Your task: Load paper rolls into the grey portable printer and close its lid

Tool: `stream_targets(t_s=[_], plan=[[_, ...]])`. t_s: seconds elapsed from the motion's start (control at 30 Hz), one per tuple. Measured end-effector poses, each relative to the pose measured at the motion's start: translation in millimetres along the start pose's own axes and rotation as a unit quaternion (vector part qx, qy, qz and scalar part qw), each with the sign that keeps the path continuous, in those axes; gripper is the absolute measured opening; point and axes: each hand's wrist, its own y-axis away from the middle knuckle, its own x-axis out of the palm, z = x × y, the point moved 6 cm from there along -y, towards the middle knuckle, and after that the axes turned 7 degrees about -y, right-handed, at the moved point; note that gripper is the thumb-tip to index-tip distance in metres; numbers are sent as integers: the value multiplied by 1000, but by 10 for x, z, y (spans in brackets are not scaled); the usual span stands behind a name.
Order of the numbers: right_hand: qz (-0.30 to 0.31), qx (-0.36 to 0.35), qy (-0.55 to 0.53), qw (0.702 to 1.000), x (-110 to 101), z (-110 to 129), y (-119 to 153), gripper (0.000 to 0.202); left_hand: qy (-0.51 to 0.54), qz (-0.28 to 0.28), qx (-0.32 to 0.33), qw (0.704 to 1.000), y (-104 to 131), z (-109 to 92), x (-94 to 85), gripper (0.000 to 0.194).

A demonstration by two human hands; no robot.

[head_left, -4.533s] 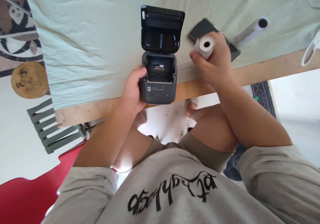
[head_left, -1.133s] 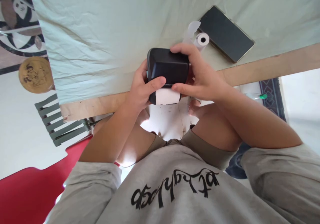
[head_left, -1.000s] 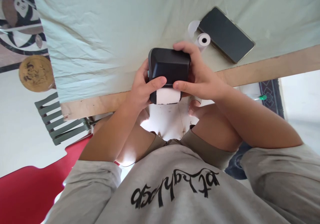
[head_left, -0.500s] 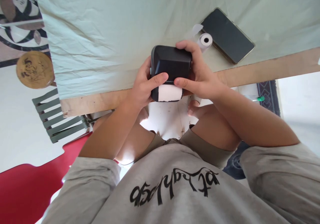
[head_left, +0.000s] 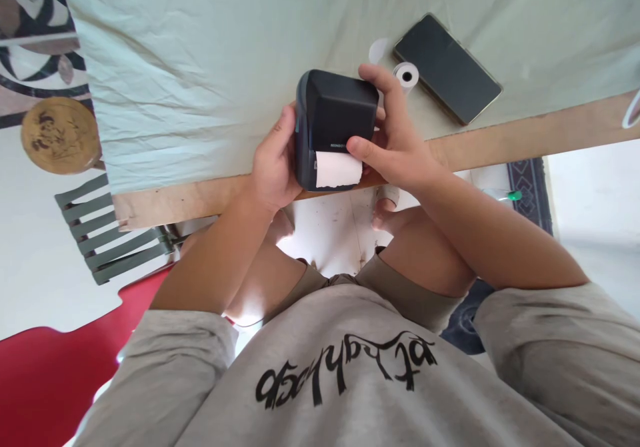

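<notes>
A small black label printer (head_left: 340,110) is held up over the table's front edge, with a strip of white paper (head_left: 339,169) sticking out of its near end. My left hand (head_left: 276,160) grips its left side, thumb along the side wall and the other fingers hidden beneath. From the right, my right hand (head_left: 397,134) clasps it, thumb on the top beside the paper slot and index finger at the far right corner. Just beyond that hand, a roll of white paper (head_left: 406,75) stands on the cloth, its loose end curling left.
A dark phone (head_left: 449,67) lies on the pale green tablecloth (head_left: 200,67) right of the roll. The table's bare wooden edge (head_left: 200,200) runs in front of me. At the left are a round wooden stool (head_left: 61,135), a green slatted seat (head_left: 113,227) and a red chair (head_left: 60,367).
The printer has risen slightly away from me and turned a little. My left thumb has moved from its top to its left side. The right thumb stays near the paper slot.
</notes>
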Motion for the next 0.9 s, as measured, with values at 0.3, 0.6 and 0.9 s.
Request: stream_targets(t_s=[0.3, 0.6, 0.9], plan=[[14, -29, 14, 999, -35, -40, -51, 87, 0, 15, 42, 999, -28, 20, -45, 43], [-3, -36, 48, 998, -29, 116, -41, 85, 65, 43, 19, 997, -61, -2, -23, 43], [-237, -208, 136, 939, -127, 570, 5, 18, 40, 25, 28, 999, 41, -76, 58, 22]])
